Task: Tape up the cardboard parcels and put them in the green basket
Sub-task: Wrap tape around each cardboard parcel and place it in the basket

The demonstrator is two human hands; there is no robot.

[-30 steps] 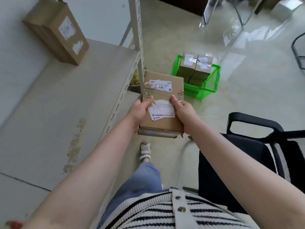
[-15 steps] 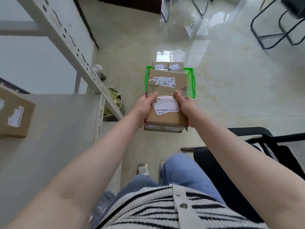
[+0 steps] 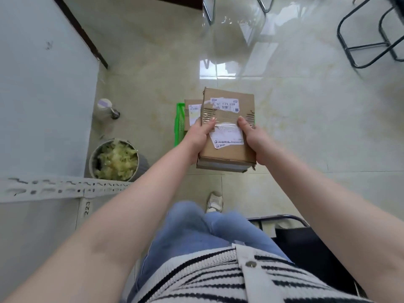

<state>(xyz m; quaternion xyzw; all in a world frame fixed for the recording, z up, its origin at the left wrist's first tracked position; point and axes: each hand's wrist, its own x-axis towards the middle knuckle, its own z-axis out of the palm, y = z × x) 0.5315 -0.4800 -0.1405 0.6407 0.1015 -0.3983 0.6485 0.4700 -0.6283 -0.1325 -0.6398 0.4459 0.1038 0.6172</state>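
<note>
— Parcel (image 3: 227, 130) status? It was beside the shelf a second ago.
— Now over the green basket (image 3: 179, 123), left hand (image 3: 197, 138) and right hand (image 3: 253, 138) gripping its sides, thumbs pressed on top. Likely lowering in next

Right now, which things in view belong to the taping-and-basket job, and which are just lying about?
Part of the job:
- cardboard parcel, taped, held by left hand and right hand
- green basket, mostly hidden behind it
- second parcel already in the basket

Just lying about:
- bin of scraps
- bottle
- shelf rail
- black chair
</note>
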